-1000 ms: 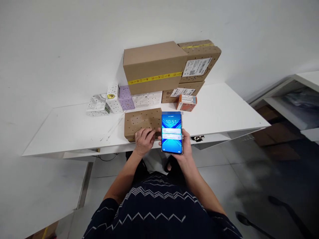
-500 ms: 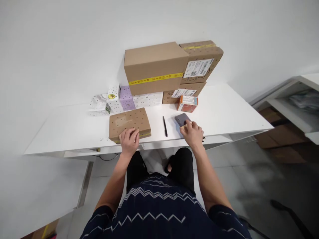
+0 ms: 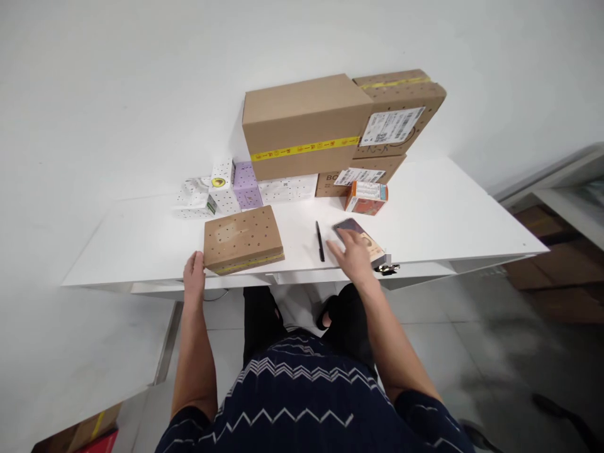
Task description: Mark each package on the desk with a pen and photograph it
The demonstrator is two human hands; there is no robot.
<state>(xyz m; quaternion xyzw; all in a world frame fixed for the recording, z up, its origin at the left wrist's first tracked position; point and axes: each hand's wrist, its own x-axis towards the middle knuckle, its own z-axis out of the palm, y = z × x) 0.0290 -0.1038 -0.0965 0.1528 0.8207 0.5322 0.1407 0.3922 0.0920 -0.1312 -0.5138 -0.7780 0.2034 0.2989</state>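
A flat brown dotted box (image 3: 243,238) with yellow tape along its front edge lies near the front of the white table (image 3: 415,220). My left hand (image 3: 194,267) is at the box's left front corner, its fingers close together; whether they grip the box is hard to tell. To the right, my right hand (image 3: 352,253) has its fingers apart over the left side of a phone (image 3: 370,244), which lies flat with its lit screen up. Nothing is held in it. A black pen (image 3: 319,241) lies between the box and my right hand.
Large brown cartons (image 3: 306,129) are stacked against the wall, with a small orange box (image 3: 367,198) before them. White dotted boxes (image 3: 225,189) and a purple box (image 3: 247,185) stand at the back left. Shelves (image 3: 566,214) are on the right.
My left hand has moved from the box's front edge to its left corner. The phone now shows its lit screen instead of its back, and my right hand has opened and shifted left.
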